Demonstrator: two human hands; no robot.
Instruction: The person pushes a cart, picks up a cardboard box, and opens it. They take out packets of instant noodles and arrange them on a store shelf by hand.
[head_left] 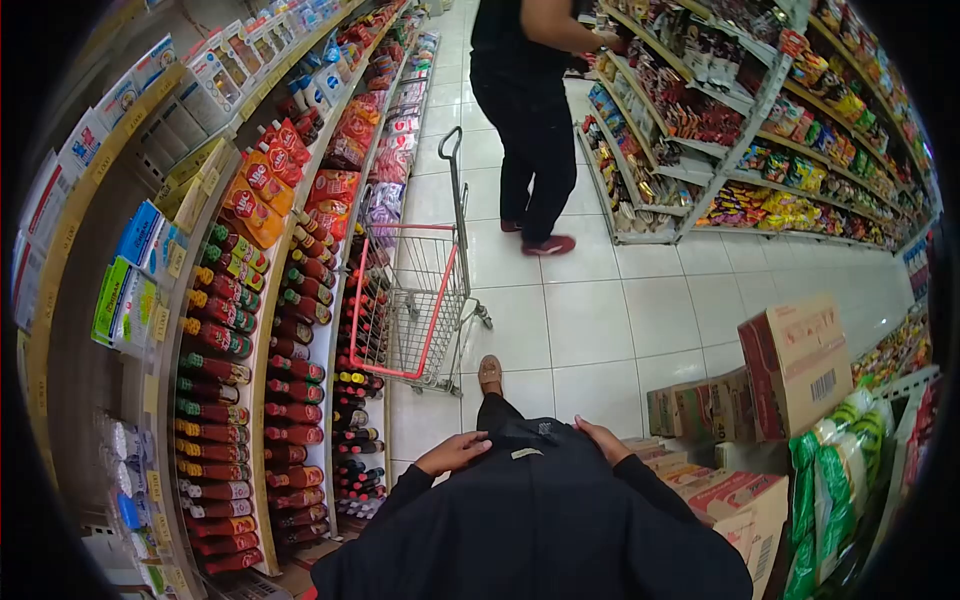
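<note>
My left hand is at the left front of my black top, fingers stretched out and turned inward, with no object visible in it. On the other side, my right hand is beside the same top, its fingers extended and partly hidden by the cloth. A small pale label and a printed patch show on the fabric between the hands. Ahead and to the left stands a wire shopping cart with a red rim, apart from both hands. One of my shoes shows on the tiles.
Shelves of red sauce bottles and pouches line the left. A person in dark clothes stands in the tiled aisle ahead. Snack racks fill the far right. Cardboard boxes and green-white packs are stacked nearby.
</note>
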